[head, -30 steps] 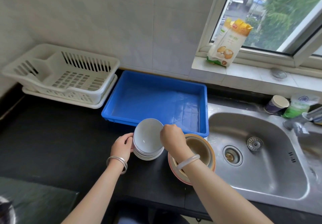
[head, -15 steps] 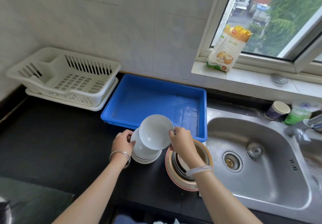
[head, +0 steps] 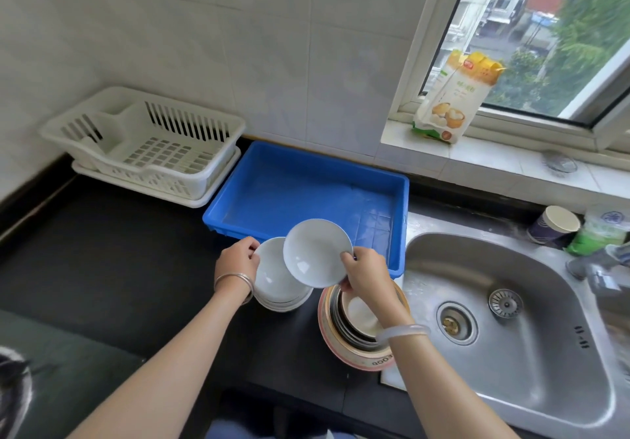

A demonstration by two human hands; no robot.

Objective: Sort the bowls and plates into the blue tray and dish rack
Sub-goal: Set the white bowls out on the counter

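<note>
My right hand [head: 366,273] pinches the rim of a white bowl [head: 315,252], which is lifted and tilted above the counter, just in front of the blue tray [head: 306,165]. My left hand [head: 237,261] grips the left side of a stack of white bowls [head: 272,281] on the black counter. Under my right wrist sits a stack of plates [head: 344,346] with a pinkish rim. The white dish rack [head: 150,141] stands at the back left, with nothing in it. Nothing lies in the blue tray either.
A steel sink [head: 511,319] lies to the right, with a tap [head: 593,261] at its far edge. A paper cup [head: 554,227] and a green packet [head: 600,230] stand behind it. A flour bag [head: 453,97] leans on the window sill. The black counter [head: 102,251] spreads left.
My right hand has lifted the top bowl off the white stack and carried it up and right, toward the blue tray. My left hand has stayed on the stack.
</note>
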